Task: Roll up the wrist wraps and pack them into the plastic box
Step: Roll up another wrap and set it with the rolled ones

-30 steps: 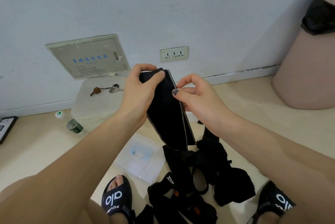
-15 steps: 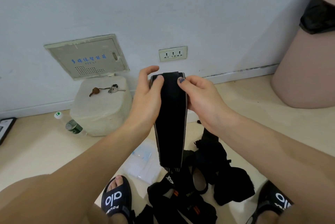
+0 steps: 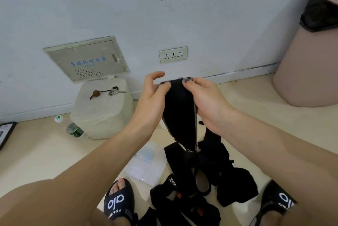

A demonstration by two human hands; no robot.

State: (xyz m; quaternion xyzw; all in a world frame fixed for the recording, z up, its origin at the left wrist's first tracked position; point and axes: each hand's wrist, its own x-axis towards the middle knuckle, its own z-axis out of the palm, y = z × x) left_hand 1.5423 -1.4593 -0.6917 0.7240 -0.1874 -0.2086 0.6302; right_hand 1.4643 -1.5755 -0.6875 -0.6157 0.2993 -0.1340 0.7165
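Both hands hold one black wrist wrap (image 3: 180,112) up in front of the wall, above the floor. The left hand (image 3: 152,97) pinches the wrap's top left corner with thumb against the cloth, the other fingers curled loosely above it; the right hand (image 3: 204,97) pinches the top right corner between thumb and fingers. The strip hangs straight down from that top edge, its lower end reaching the pile of other black wraps (image 3: 201,185) on the near floor between two slippers. The clear plastic box (image 3: 146,163) lies on the floor just left of that pile. The wrap looks light, soft and limp, with a grey stitched edge; it should roll easily but will likely spring loose unless kept taut. The best hold is probably the top end, rolling downward tightly from there.
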